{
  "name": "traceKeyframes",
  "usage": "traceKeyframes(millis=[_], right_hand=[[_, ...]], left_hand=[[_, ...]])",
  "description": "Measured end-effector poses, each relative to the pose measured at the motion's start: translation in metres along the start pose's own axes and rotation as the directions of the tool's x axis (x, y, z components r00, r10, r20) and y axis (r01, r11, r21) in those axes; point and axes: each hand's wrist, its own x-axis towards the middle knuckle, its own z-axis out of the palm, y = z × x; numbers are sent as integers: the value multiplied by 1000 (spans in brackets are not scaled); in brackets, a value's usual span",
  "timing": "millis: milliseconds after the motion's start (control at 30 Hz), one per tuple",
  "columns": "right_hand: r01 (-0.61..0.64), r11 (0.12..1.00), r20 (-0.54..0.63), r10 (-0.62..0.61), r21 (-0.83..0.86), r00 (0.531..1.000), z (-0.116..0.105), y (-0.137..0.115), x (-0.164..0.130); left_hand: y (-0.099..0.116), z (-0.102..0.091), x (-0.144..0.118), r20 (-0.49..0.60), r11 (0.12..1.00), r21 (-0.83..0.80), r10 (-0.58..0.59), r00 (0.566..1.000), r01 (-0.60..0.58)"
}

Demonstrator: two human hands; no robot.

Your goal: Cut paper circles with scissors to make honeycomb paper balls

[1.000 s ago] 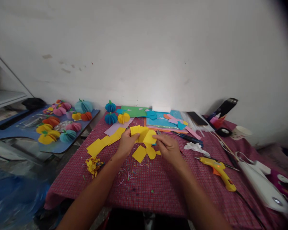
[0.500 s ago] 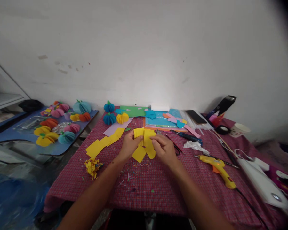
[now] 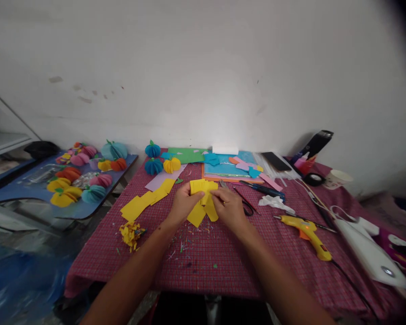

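Over the middle of the red checked tablecloth (image 3: 223, 262), my left hand (image 3: 182, 203) and my right hand (image 3: 228, 207) both pinch a small stack of yellow paper pieces (image 3: 203, 187). More yellow cut pieces (image 3: 196, 215) lie right under the hands. A row of yellow paper rectangles (image 3: 145, 201) stretches to the left of my left hand. A crumpled wad of yellow scraps (image 3: 131, 233) sits near the table's front left.
Scissors (image 3: 246, 205), a blue-handled cutter (image 3: 265, 189), white tissue (image 3: 274, 203) and a yellow glue gun (image 3: 307, 234) lie to the right. Coloured paper sheets (image 3: 223, 169) and paper balls (image 3: 162, 164) sit at the back. A blue side table (image 3: 27, 189) at left holds several paper balls.
My hands have drawn closer together, gathering the fanned yellow pieces into a tighter stack. The view has shifted slightly.
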Motion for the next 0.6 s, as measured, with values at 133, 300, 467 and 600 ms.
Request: traceKeyframes(millis=[133, 300, 467, 600], right_hand=[[-27, 999, -27, 29, 46, 999, -4, 0, -1], [128, 990, 238, -140, 62, 961, -4, -7, -4], [298, 954, 580, -233, -17, 781, 12, -19, -11], [288, 955, 627, -181, -72, 758, 21, -18, -11]], left_hand=[[4, -6, 7, -141, 996, 9, 88, 986, -87], [13, -18, 16, -349, 976, -73, 169, 922, -207], [11, -18, 15, -325, 977, -72, 167, 931, -200], [7, -16, 15, -316, 983, -55, 150, 937, -176]])
